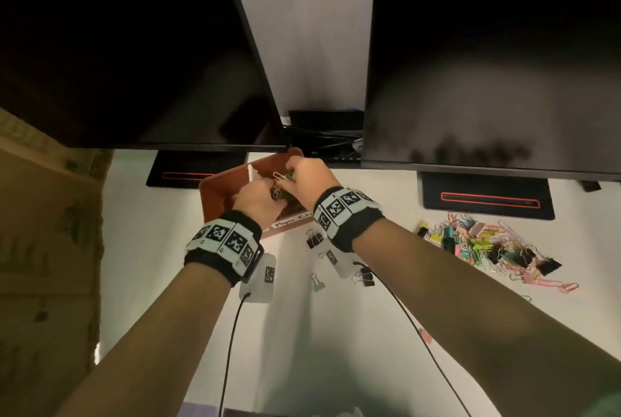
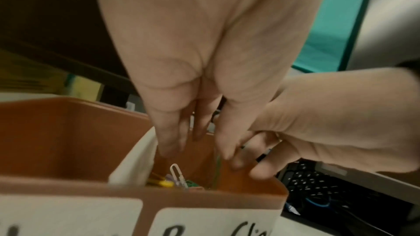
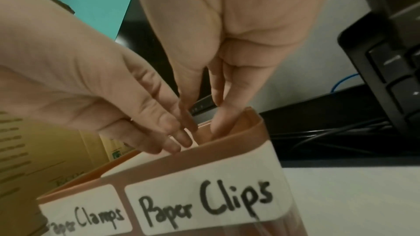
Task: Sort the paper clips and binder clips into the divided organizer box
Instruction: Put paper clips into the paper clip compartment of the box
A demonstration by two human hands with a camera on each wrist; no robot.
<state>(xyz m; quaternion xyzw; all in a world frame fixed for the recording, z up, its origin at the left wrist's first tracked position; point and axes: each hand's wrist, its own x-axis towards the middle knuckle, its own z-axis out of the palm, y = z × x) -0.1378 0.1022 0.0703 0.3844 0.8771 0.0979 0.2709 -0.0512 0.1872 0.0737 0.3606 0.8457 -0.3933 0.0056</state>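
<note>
The brown organizer box [image 1: 215, 190] stands on the desk below the left monitor, with a white divider [image 1: 250, 174] across it. Its front labels read "Paper Clamps" [image 3: 86, 218] and "Paper Clips" [image 3: 204, 204]. Both hands hang over the Paper Clips side. My left hand [image 1: 258, 198] points straight fingers [image 2: 168, 137] down into that compartment and holds nothing that shows. My right hand [image 1: 309, 174] curls its fingers [image 2: 252, 166] beside them, with small dark bits that look like paper clips between them. Mixed paper clips [image 2: 175, 177] lie at the bottom of the compartment.
A pile of coloured paper clips and binder clips [image 1: 487, 245] lies on the white desk to the right. Loose binder clips [image 1: 314, 238] sit near my right wrist. Two dark monitors overhang the desk, and a keyboard [image 2: 318, 186] and cables lie behind the box. A cardboard box [image 1: 47, 248] stands at the left.
</note>
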